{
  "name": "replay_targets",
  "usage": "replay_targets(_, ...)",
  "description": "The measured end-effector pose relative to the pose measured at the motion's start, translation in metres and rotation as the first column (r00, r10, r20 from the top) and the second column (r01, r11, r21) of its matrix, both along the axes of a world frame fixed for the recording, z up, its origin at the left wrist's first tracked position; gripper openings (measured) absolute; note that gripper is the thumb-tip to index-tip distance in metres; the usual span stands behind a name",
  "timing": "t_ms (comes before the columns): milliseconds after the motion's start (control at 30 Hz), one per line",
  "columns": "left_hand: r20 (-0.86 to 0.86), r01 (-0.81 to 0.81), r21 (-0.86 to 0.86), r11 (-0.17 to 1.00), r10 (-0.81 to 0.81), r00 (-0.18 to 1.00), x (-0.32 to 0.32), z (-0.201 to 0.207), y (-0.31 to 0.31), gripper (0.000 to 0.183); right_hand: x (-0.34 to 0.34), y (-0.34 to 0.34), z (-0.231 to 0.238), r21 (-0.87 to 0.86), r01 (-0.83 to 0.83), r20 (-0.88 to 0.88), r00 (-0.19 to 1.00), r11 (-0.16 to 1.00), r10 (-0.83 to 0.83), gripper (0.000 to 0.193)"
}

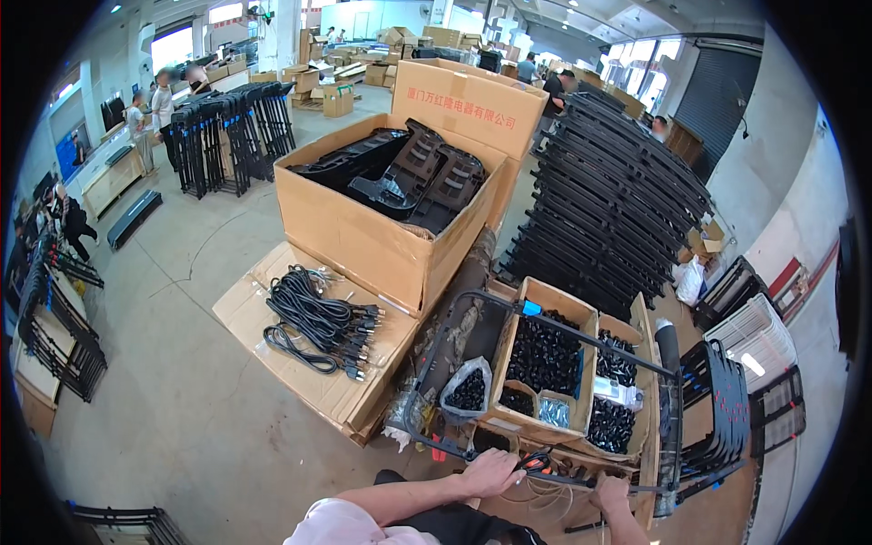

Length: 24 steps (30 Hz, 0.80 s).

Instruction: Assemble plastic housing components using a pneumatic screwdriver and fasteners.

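Observation:
A black metal tube frame (581,339) lies across two padded rails in front of me, with a blue piece on its far corner. My left hand (490,472) is closed around the frame's near bar. Farther right on that same bar, my right hand (611,495) is closed too, its fingertips partly hidden. Right beside the left hand is a black and orange object (534,462), too small to make out. Beneath the frame stand cardboard boxes (498,411) of small black parts. A clear bag (466,389) of black parts sits at their left.
Black power cords (318,313) lie on flattened cardboard (245,304) to the left. Behind them stands a large carton (350,250) of black plastic covers. Stacked black frames (609,200) rise at the far right. Several people are in the background at left and back.

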State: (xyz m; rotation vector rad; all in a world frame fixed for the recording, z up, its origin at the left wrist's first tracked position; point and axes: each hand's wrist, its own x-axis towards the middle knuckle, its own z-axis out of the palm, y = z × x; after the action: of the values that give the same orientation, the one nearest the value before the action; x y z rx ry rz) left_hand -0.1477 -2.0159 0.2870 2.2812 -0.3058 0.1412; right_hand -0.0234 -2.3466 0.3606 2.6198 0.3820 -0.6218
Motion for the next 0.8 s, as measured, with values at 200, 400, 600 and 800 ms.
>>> replay_targets(200,0.056,-0.007,-0.033,0.999,0.009,0.998,0.002,-0.005,0.001,0.041,0.008,-0.011,-0.023,0.071,-0.085,0.012,0.996,0.994,0.084,0.055)
replay_targets(400,-0.134,-0.023,-0.176,0.984,-0.001,0.991,-0.001,0.01,0.011,0.04,0.003,-0.037,-0.068,0.367,0.075,0.156,0.978,0.927,-0.14,0.056)
replay_targets(600,-0.213,-0.118,-0.674,0.729,-0.039,0.976,-0.018,0.034,0.013,0.033,0.011,0.053,-0.003,0.558,0.077,-0.141,0.99,0.826,0.003,0.066)
replay_targets(800,-0.416,-0.128,-0.728,0.673,-0.285,0.864,-0.015,0.021,0.017,0.034,-0.007,0.198,0.033,0.674,0.721,-0.691,0.692,-0.157,0.211,0.048)
